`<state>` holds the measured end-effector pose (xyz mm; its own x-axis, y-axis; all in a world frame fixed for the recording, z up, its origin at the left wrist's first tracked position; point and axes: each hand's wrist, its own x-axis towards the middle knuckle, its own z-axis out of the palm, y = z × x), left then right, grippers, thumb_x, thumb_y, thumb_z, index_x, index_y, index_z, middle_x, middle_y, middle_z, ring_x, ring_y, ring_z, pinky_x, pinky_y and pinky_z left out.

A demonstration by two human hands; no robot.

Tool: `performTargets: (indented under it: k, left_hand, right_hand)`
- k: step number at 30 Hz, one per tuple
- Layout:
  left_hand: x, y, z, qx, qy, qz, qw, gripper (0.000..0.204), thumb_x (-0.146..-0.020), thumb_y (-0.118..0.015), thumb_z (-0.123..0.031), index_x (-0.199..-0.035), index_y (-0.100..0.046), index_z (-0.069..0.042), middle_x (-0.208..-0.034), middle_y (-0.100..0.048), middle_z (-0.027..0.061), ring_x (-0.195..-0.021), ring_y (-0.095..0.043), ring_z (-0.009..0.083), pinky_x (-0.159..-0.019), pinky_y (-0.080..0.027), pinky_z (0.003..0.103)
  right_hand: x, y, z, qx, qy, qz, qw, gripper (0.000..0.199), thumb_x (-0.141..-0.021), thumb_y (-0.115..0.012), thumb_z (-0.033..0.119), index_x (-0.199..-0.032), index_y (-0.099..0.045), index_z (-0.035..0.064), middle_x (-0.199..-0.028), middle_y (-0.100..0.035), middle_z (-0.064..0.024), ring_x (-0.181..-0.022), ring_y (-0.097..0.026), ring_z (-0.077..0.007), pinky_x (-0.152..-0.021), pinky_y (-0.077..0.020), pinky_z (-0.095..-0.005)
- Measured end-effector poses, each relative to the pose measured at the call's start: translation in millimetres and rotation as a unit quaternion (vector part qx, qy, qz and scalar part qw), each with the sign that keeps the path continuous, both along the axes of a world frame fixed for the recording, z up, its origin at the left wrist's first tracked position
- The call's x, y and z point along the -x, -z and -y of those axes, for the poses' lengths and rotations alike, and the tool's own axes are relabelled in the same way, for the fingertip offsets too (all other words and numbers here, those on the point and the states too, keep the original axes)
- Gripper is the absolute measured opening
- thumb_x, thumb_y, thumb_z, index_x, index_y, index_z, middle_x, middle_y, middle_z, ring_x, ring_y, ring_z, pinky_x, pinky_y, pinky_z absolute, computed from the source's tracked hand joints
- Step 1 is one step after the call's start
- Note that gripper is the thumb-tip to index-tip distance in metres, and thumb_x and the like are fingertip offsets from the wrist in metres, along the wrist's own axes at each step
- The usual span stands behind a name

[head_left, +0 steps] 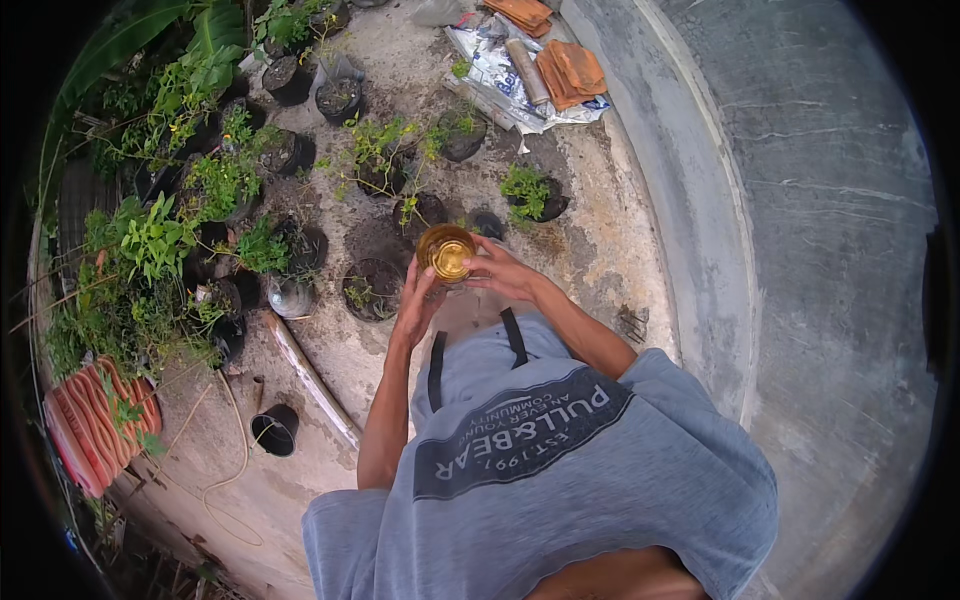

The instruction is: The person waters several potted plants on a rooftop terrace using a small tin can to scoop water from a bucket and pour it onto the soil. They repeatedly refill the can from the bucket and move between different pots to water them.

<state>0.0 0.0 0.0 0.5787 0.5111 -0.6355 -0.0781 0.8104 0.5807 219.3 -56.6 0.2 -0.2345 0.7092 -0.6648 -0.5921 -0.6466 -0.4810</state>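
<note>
An amber, see-through round cup (447, 252) is held out in front of my body, and I look down into its open top. My left hand (414, 302) grips its near left side, with the thumb on the wall. From the other side my right hand (500, 271) closes round it, its fingers along the right edge. Whether any liquid is inside I cannot tell. Just beyond the cup stand a dark plant pot (420, 212) and a small leafy plant (527, 188) in a black pot. Another potted plant (370, 290) is left of my left hand.
Several potted plants (290, 150) crowd the left side. A pale pole (310, 375), a black bucket (275, 430) and a coiled orange hose (100, 425) lie at lower left. Orange tiles (570, 75) rest on a plastic sheet (487, 58) near the grey wall (820, 250).
</note>
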Motion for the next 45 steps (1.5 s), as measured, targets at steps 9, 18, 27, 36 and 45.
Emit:
performTargets:
  k: [9,18,27,36,45]
  left_hand:
    - [41,53,49,0.054,-0.013,-0.213,0.976,0.079,-0.091,-0.063,-0.054,-0.152,-0.031,-0.015,-0.144,-0.046,0.0152,-0.130,-0.048,0.0288,-0.108,-0.037,0.042]
    - [133,72,143,0.171,0.033,-0.402,0.899,0.059,-0.094,-0.060,-0.049,-0.142,-0.048,-0.017,-0.137,-0.055,0.0108,-0.117,-0.057,0.0245,-0.101,-0.041,0.043]
    - [54,90,163,0.125,0.048,-0.445,0.886,0.056,-0.094,-0.066,-0.035,-0.141,-0.049,-0.010,-0.134,-0.055,0.0058,-0.122,-0.053,0.0210,-0.103,-0.041,0.039]
    - [-53,99,102,0.064,0.086,-0.385,0.917,0.061,-0.097,-0.063,-0.033,-0.144,-0.043,-0.001,-0.143,-0.049,0.0127,-0.131,-0.048,0.0241,-0.109,-0.037,0.036]
    - [-48,96,112,0.052,0.100,-0.395,0.912,0.064,-0.095,-0.065,-0.039,-0.143,-0.046,-0.002,-0.141,-0.050,0.0132,-0.129,-0.050,0.0260,-0.108,-0.038,0.037]
  right_hand:
    - [-101,64,92,0.128,0.176,0.087,0.972,0.101,-0.082,-0.080,0.029,-0.155,-0.013,0.0158,-0.149,-0.033,-0.0155,-0.133,-0.042,-0.0284,-0.106,-0.0413,-0.0458]
    - [-196,169,135,0.281,0.306,0.252,0.874,0.114,-0.075,-0.085,0.038,-0.156,-0.007,0.0176,-0.152,-0.027,-0.0180,-0.135,-0.040,-0.0327,-0.106,-0.0425,-0.0457]
    - [-271,335,124,0.399,0.238,0.410,0.785,0.124,-0.066,-0.088,0.050,-0.155,-0.013,0.0078,-0.153,-0.025,-0.0226,-0.136,-0.038,-0.0350,-0.109,-0.0395,-0.0456]
    - [-299,394,92,0.455,0.232,0.390,0.766,0.123,-0.063,-0.090,0.038,-0.154,-0.013,0.0125,-0.145,-0.015,-0.0307,-0.125,-0.043,-0.0430,-0.101,-0.0447,-0.0470]
    - [-317,411,101,0.382,0.325,0.267,0.823,0.121,-0.067,-0.089,0.044,-0.155,-0.010,0.0167,-0.151,-0.025,-0.0208,-0.129,-0.043,-0.0360,-0.097,-0.0473,-0.0450]
